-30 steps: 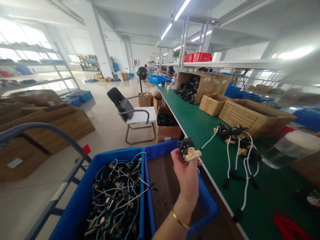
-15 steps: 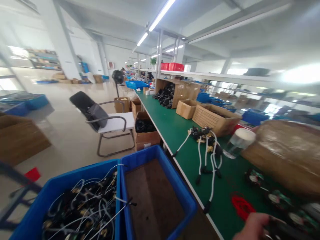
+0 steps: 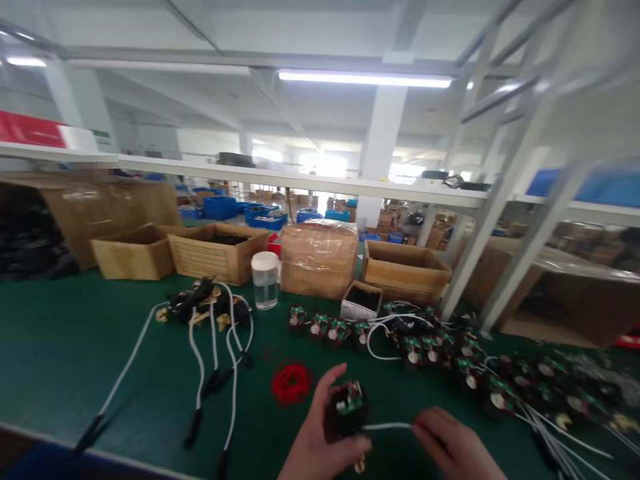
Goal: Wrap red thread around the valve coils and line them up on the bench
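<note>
While left fingers (image 3: 323,388) clasp the black, boxy, green-boarded unit (image 3: 349,405) and right fingers (image 3: 434,424) pinch its thin white cable (image 3: 387,426), a hard tug could loosen it.

- The view has swung right to face the bench (image 3: 165,413), taking the chair and fan out of sight.
- Both hands now show, where each earlier picture showed one.
- The left hand (image 3: 320,437), near the bench's front, now grips a black device (image 3: 349,408) with its green circuit board facing up.
- The right hand (image 3: 453,440) now pinches the device's white cable (image 3: 387,425).
- More circuit boards (image 3: 430,350) have come into view on the right.
</note>
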`<state>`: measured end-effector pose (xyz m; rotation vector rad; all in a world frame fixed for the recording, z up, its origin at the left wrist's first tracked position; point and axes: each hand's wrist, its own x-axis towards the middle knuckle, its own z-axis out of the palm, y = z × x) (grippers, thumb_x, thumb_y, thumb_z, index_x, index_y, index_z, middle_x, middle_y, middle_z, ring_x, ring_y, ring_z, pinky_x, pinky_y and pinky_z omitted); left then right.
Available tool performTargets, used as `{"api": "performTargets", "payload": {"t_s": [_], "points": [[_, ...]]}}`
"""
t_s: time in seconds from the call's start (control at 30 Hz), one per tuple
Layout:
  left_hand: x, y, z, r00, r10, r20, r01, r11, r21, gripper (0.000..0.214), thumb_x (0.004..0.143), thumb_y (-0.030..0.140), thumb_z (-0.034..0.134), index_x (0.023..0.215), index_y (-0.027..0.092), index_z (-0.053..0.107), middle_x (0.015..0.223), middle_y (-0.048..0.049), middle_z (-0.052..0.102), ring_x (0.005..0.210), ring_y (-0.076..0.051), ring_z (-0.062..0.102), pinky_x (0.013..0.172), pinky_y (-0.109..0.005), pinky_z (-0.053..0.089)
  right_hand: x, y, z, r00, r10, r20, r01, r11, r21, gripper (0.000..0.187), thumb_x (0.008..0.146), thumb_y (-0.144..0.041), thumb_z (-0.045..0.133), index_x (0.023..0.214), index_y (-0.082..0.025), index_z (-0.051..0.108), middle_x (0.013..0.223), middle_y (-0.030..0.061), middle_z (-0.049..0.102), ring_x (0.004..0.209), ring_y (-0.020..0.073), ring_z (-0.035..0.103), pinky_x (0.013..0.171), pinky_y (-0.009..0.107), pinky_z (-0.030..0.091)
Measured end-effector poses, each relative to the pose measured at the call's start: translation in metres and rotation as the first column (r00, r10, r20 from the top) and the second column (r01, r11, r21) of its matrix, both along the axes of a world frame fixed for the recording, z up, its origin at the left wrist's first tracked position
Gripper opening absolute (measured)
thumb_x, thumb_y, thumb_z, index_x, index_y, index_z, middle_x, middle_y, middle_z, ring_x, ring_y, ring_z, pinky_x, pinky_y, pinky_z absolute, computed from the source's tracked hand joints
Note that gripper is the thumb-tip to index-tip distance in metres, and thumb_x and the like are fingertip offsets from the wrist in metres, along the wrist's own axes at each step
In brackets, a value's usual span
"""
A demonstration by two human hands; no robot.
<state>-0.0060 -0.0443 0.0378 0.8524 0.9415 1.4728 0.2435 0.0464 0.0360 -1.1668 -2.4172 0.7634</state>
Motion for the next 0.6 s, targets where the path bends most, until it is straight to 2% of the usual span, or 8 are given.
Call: {"api": "performTargets", "payload": {"t_s": [0.03,0.1,0.2,0.27,0.33,0.47,0.6], "points": [[0.004,0.008,-0.003,0.987,-0.01,-0.162,0.008,1.0,-0.014,0.104,0.057,0.018,0.08,0.149,0.029,0.034,0.119,-0.0064,0.063,0.086,-0.02,0.066,0.079,-0.033,0.053,0.0,0.005,0.002,0.998,-0.062,0.019,0.061,0.996,0.072,0.031,0.1,-0.04,0.045,0.083,-0.023,0.065,0.085,0.0054,0.065,0.08,0.0216,0.063,0.073,0.031,0.047],[0.014,0.025,-0.01,0.897,0.001,-0.443,-0.009,1.0,-0.016,0.108,0.054,0.012,0.072,0.152,0.029,0.029,0.122,-0.0053,0.063,0.089,-0.021,0.067,0.083,-0.034,0.054,-0.002,0.013,0.005,0.982,-0.183,0.056,0.168,0.965,0.201,0.027,0.101,-0.031,0.045,0.083,-0.023,0.063,0.086,0.0058,0.063,0.082,0.0227,0.062,0.074,0.033,0.043],[0.027,0.046,-0.021,0.749,0.039,-0.661,0.004,0.998,0.063,0.101,0.053,0.008,0.066,0.149,0.025,0.04,0.128,-0.0063,0.063,0.113,-0.028,0.063,0.103,-0.04,0.048,-0.007,0.026,0.007,0.949,-0.3,0.099,0.242,0.892,0.382,0.022,0.101,-0.022,0.046,0.085,-0.021,0.062,0.088,0.0056,0.061,0.081,0.0238,0.06,0.075,0.036,0.039],[0.03,0.057,-0.023,0.693,0.029,-0.72,0.049,0.995,0.087,0.097,0.054,0.006,0.065,0.147,0.025,0.044,0.129,-0.0066,0.065,0.12,-0.029,0.06,0.109,-0.043,0.045,-0.011,0.037,0.005,0.928,-0.356,0.107,0.27,0.844,0.463,0.02,0.101,-0.02,0.048,0.087,-0.02,0.062,0.09,0.0059,0.06,0.082,0.0241,0.059,0.077,0.037,0.037],[0.03,0.065,-0.021,0.648,-0.015,-0.761,0.112,0.991,0.076,0.089,0.06,0.007,0.064,0.146,0.027,0.047,0.131,-0.0059,0.065,0.123,-0.028,0.06,0.111,-0.043,0.044,-0.014,0.049,0.001,0.918,-0.382,0.103,0.288,0.823,0.49,0.018,0.102,-0.02,0.049,0.09,-0.019,0.062,0.093,0.0066,0.06,0.085,0.0239,0.058,0.078,0.037,0.036],[0.021,0.074,-0.008,0.563,-0.09,-0.822,0.242,0.968,0.059,0.072,0.075,0.012,0.06,0.143,0.032,0.051,0.137,-0.0038,0.064,0.128,-0.025,0.058,0.115,-0.042,0.04,-0.018,0.065,-0.009,0.922,-0.375,0.098,0.292,0.837,0.463,0.014,0.102,-0.017,0.051,0.094,-0.018,0.063,0.097,0.0068,0.061,0.091,0.023,0.058,0.082,0.036,0.036],[0.014,0.078,0.0,0.515,-0.104,-0.851,0.273,0.961,0.048,0.067,0.076,0.013,0.06,0.14,0.031,0.054,0.139,-0.0044,0.063,0.131,-0.025,0.056,0.116,-0.043,0.038,-0.021,0.064,-0.018,0.928,-0.36,0.1,0.287,0.859,0.425,0.011,0.099,-0.016,0.056,0.094,-0.018,0.065,0.097,0.0058,0.06,0.093,0.0222,0.057,0.083,0.035,0.037]]}}
